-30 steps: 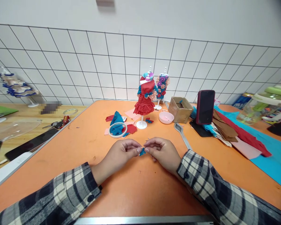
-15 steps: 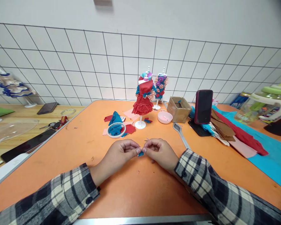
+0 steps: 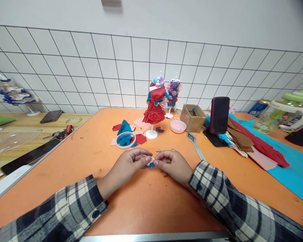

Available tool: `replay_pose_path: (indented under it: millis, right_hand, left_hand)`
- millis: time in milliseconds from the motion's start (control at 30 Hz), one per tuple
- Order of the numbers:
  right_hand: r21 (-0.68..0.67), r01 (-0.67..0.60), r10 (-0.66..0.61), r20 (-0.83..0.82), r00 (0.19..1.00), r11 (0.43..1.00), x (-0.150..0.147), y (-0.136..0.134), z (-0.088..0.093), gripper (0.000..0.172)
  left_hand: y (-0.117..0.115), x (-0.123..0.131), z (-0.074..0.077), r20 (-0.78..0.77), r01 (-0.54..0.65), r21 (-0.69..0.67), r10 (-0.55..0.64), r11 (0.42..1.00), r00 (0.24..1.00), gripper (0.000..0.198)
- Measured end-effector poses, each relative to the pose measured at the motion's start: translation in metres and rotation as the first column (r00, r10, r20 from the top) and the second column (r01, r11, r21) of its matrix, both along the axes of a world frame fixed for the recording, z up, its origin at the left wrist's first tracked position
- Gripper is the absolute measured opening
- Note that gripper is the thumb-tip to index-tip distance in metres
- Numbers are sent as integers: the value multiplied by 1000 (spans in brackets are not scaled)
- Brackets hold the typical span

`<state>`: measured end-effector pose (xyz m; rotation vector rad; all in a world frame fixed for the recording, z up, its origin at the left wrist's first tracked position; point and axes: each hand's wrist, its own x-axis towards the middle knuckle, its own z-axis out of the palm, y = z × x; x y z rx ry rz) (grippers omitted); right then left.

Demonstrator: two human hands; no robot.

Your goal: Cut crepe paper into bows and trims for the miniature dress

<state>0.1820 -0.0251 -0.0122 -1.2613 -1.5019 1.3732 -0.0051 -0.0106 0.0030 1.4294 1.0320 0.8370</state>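
Between my two hands is a small piece of gathered fabric (image 3: 150,164), pink above and teal below. My left hand (image 3: 131,164) pinches its left side between thumb and forefinger. On the right side, the thumb and forefinger of my right hand (image 3: 175,165) are closed on it as well. The fingers cover much of the piece. Just beyond my right hand lies a small pair of scissors (image 3: 158,150), partly hidden. Further back a mini dress form in a red ruffled dress (image 3: 155,104) stands upright on a white base.
An embroidery hoop (image 3: 125,146) with teal and red scraps lies left of centre. Behind are a pink bowl (image 3: 178,131), a cardboard box (image 3: 193,118) and a second dress form (image 3: 173,92). A phone (image 3: 219,115) stands upright before folded fabrics (image 3: 262,141) at right.
More of the pink side of the fabric piece now shows between my fingertips. My hands have shifted only slightly, and the scissors show a little more.
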Motion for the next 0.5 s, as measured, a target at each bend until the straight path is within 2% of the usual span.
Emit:
replay_pose_path:
  millis: [100,233,367,500]
  right_hand:
    - [4,33,-33,30,999,999,1,1,2,22]
    - [29,59,-61,98,993,998,3,1,7,19]
    - [77,-8,0,101,995,997,3,-1,8,13]
    - [60,-74,67,116,991,995,1,-2,2,19]
  left_hand:
    - [1,-1,1,-33,-13,20,14,1000,999,33]
    - [3,-3,2,-136,2,74,8,997,991,23]
    - [4,-4,1,-120,-18,102,30,995,992,19]
    - [4,-3,-2,-116,13,98,-1,995,993,19]
